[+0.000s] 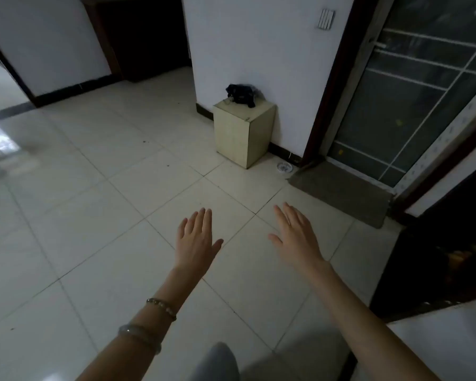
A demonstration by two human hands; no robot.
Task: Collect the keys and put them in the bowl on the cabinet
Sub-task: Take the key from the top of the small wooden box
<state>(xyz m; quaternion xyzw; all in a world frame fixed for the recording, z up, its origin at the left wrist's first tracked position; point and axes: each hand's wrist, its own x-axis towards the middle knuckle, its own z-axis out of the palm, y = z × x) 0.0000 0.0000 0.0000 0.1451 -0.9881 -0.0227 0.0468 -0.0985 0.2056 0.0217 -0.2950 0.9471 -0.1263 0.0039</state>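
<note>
**Fingers spread, both hands empty — keys not yet collected**

Fingers (204, 215) on both hands are straight and splayed, palms down, gripping nothing. Left hand (195, 240) and right hand (296, 237) hover over the tiled floor (107, 215), side by side but apart, arms stretched fwd. Judging by the pose, it's a ready/start posture, not a reach: nothing lies under or near either palm.

Where the task's things are: the small beige cabinet (243, 133) stands against the white wall, well ahead of the hands, just left of the glass door (412, 105). On its top, at the back, sits a dark bundle (242, 94), maybe a bag or cloth; can't tell which. Just beside it, towards the front-left, something small and metallic (229, 100), prob. the keys, but too small to confirm. No bowl clearly visible on the cabinet top. A small round dish (285, 167) lies on the floor, next to the cabinet's base, near the door mat (341, 193); could be the bowl, not sure.

Why so placed: cabinet by the door suits as a drop spot for keys on entry.

Next, as I judge it: walk closer, confirm keys and bowl, then pinch-grip. Risk: dim light, small objs easy to miss.
</note>
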